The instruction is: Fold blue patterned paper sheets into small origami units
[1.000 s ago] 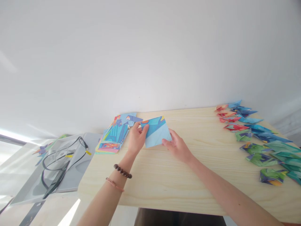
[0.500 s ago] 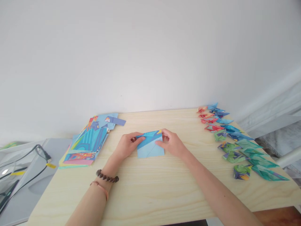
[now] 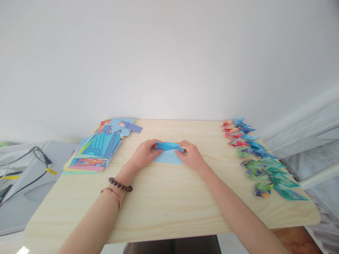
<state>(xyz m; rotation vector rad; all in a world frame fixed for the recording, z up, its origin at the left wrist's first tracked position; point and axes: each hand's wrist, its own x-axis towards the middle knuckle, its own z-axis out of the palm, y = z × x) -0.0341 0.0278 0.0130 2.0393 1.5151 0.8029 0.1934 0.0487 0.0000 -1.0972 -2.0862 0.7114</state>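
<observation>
A blue patterned paper sheet (image 3: 168, 154) lies in the middle of the light wooden table (image 3: 169, 201), its far edge lifted and folding toward me. My left hand (image 3: 143, 155) pinches the paper's left far corner. My right hand (image 3: 192, 157) pinches its right far corner. Both hands rest on the tabletop on either side of the sheet. A bead bracelet and a thin cord sit on my left wrist.
A stack of colourful paper sheets (image 3: 97, 148) lies at the table's far left. Several folded paper pieces (image 3: 254, 155) in red, blue and green run along the right side. A grey surface with black cables (image 3: 23, 169) stands left of the table. A white wall is behind.
The view has tilted down and shifted. The paper was brought from beside the stack to the table's middle and laid down, and its far edge is now folded toward me.
</observation>
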